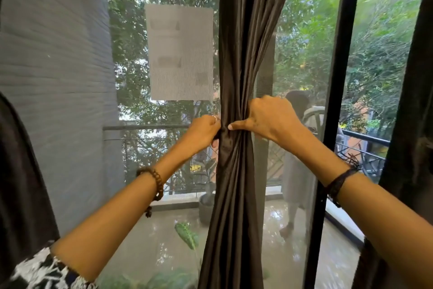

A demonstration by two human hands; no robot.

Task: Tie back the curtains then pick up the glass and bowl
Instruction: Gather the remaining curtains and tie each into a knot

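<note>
Head view. Window [164,59]: tall glazed panels with mesh, behind the curtain on both sides; trees and a balcony railing beyond. Door frame [337,101]: dark upright, right of the curtain. Curtain [243,42]: dark brown, hanging at centre, gathered into a narrow bunch at mid-height and flaring above and below it. Left hand [203,132]: at the left edge of the bunch, fingers curled and gripping the cloth or a tie there; which one cannot be told. Right hand [269,117]: at the right edge of the bunch, fingers curled behind the folds, thumb stretched across the front and pressing the cloth. Bead bracelet [156,182]: left wrist. Dark band [338,182]: right wrist. Glass and bowl: out of view.
</note>
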